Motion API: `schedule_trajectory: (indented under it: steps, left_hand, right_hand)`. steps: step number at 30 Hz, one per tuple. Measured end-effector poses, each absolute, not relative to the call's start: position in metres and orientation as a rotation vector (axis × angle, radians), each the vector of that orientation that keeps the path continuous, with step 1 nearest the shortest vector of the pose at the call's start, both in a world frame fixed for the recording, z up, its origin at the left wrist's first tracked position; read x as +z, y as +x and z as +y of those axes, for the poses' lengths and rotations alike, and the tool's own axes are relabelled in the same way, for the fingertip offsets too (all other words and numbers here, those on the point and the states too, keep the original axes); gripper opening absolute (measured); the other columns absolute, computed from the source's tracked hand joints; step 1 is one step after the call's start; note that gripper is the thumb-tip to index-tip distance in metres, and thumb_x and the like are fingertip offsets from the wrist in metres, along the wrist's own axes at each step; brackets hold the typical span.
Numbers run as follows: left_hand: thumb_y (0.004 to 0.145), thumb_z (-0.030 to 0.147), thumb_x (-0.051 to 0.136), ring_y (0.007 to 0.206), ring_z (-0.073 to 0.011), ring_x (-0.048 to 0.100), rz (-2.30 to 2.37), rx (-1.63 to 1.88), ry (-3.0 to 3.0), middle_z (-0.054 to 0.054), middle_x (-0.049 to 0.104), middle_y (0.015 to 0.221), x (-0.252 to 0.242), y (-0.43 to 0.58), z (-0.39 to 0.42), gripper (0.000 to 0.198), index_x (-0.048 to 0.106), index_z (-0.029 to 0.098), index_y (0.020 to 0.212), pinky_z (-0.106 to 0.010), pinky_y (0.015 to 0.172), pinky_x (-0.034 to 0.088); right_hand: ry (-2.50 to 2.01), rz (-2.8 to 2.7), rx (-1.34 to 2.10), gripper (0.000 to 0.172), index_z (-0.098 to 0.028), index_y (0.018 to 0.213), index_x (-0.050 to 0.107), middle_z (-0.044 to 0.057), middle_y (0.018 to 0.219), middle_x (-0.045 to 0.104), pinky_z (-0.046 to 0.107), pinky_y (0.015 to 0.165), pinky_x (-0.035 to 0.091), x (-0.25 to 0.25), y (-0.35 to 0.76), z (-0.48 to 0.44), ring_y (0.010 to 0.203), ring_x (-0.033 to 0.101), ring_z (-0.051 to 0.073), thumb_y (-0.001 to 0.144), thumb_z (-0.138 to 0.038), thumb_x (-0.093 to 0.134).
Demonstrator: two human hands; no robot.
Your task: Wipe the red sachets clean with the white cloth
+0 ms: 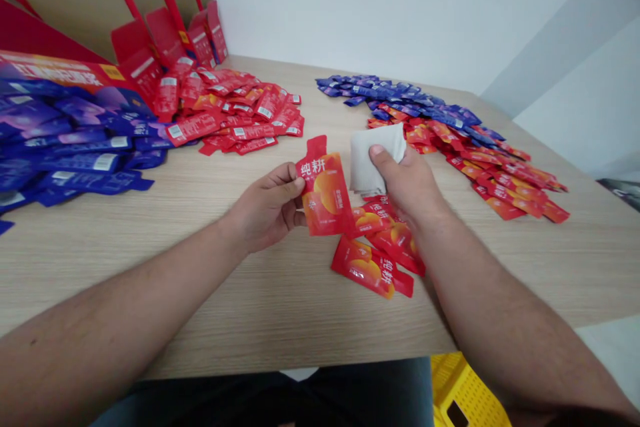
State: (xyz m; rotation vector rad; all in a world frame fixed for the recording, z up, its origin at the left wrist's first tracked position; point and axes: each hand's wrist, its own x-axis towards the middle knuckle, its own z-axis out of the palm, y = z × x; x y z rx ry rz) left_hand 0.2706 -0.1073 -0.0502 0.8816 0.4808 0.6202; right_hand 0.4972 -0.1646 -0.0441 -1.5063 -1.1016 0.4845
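Between the thumb and fingers of my left hand (273, 207) is a red sachet (327, 197) with orange fruit printed on it, its narrow spout end pointing up. My right hand (407, 177) grips a folded whitish cloth (367, 163), thumb pressed on top. Sachet and cloth are close together above the table. Below them, several more red sachets (367, 267) lie loosely on the wood, partly covered by my right hand and the held sachet.
Blue sachets (75, 140) are heaped at left, with red sachets (240, 107) behind them. Red cartons (140, 53) stand at the back left. A long row of blue sachets (405, 97) and red sachets (510, 180) curves along the right. A yellow plastic basket (467, 387) sits below the table edge.
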Motion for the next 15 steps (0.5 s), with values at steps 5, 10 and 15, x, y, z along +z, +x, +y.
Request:
schedule_trajectory:
  steps: [5, 10, 15]
  left_hand:
    - [0.082, 0.022, 0.070, 0.067, -0.0121, 0.065, 0.500, 0.619, 0.765, 0.000, 0.068, 0.082, -0.055, 0.277, -0.109, 0.013, 0.061, 0.021, 0.091, -0.027, 0.063, 0.057]
    - [0.082, 0.027, 0.066, 0.077, -0.0219, 0.071, 0.497, 0.521, 0.775, -0.007, 0.072, 0.077, -0.056, 0.286, -0.123, 0.011, 0.068, 0.017, 0.085, -0.033, 0.068, 0.058]
    - [0.078, 0.024, 0.066, 0.075, -0.0220, 0.071, 0.546, 0.612, 0.813, -0.006, 0.073, 0.079, -0.050, 0.287, -0.128, 0.009, 0.066, 0.016, 0.082, -0.034, 0.069, 0.058]
  right_hand:
    - [-1.298, -1.228, 0.993, 0.053, -0.024, 0.107, 0.064, 0.005, 0.095, 0.075, 0.038, 0.067, 0.057, -0.039, 0.466, -0.180, 0.079, 0.070, 0.025, 0.077, -0.067, 0.068]
    - [-1.457, -1.478, 0.714, 0.035, -0.023, 0.096, 0.064, 0.002, 0.086, 0.072, 0.032, 0.064, 0.051, -0.034, 0.447, -0.189, 0.076, 0.066, 0.021, 0.079, -0.052, 0.074]
    - [-1.624, -1.600, 0.378, 0.035, -0.021, 0.091, 0.062, 0.005, 0.088, 0.070, 0.034, 0.069, 0.046, -0.033, 0.442, -0.188, 0.078, 0.063, 0.022, 0.085, -0.055, 0.065]
